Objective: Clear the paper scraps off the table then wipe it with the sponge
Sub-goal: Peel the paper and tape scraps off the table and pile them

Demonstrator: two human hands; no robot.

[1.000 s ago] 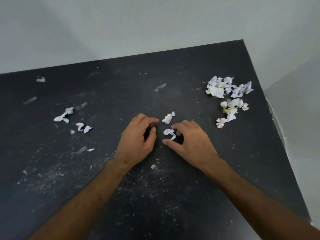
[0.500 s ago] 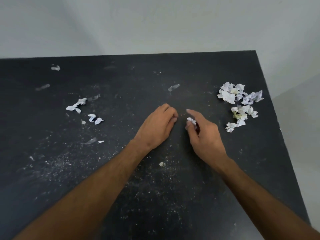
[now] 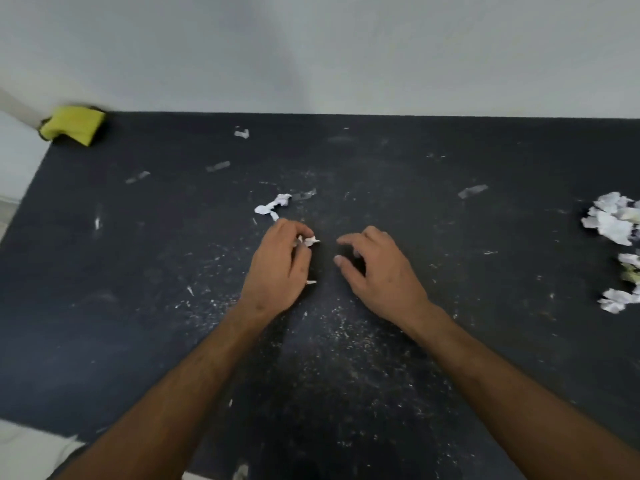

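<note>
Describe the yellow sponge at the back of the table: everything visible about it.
The sponge is a bright yellow block with a thin dark layer showing along its underside and left end, likely a scouring pad. It looks soft and slightly bent or folded, not flat, though motion blur softens its outline. It sits on the far left corner of the black table, right at the back edge by the wall, with its left end at or just past the table's side edge. Neither hand touches it; no paper scraps lie against it.

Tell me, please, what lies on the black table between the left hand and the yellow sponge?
In the head view, two flat greyish scraps lie between the left hand and yellow sponge.
</note>
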